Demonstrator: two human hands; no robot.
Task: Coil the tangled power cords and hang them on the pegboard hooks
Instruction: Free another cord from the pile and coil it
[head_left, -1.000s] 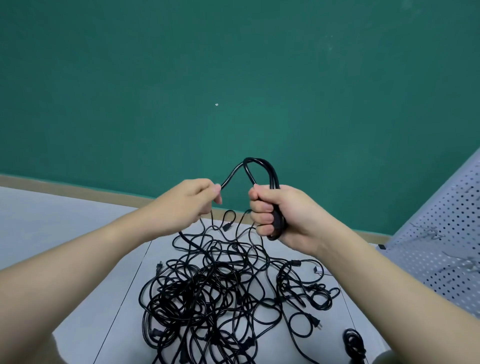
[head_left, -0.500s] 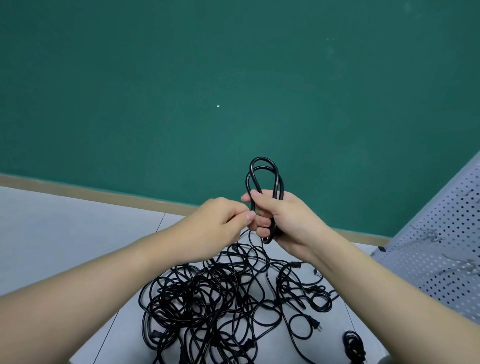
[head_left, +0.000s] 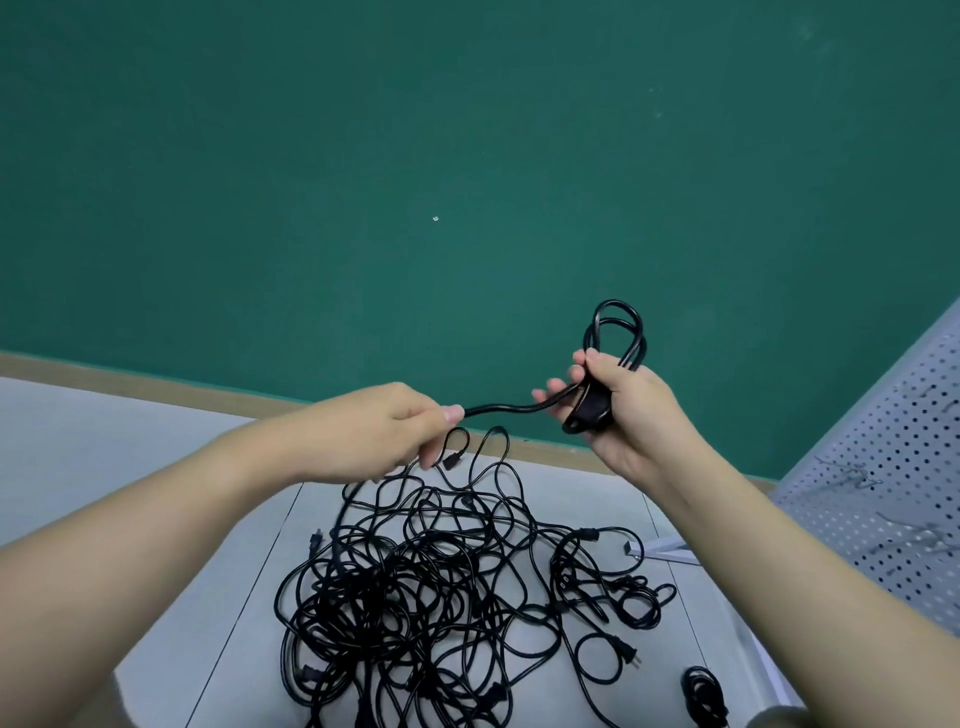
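A half-made coil of black power cord (head_left: 615, 332) stands up out of my right hand (head_left: 621, 410), which grips the bundled loops near the wall. From it a free length of the same cord (head_left: 506, 408) runs left to my left hand (head_left: 400, 431), which pinches it between thumb and fingers. The rest trails down into a big tangled pile of black cords (head_left: 431, 597) on the white table (head_left: 228, 597) below both hands. The white pegboard (head_left: 893, 478) with wire hooks (head_left: 852, 470) leans at the right edge.
A small wound black cord (head_left: 704, 693) lies at the table's lower right. A white bar (head_left: 662, 548) lies beside the pegboard's foot. A green wall (head_left: 467, 156) with a tan baseboard rises behind the table.
My hands have drawn apart: the left slid left along the cord, pulling out a free length, while the right moved right and up with the coil.
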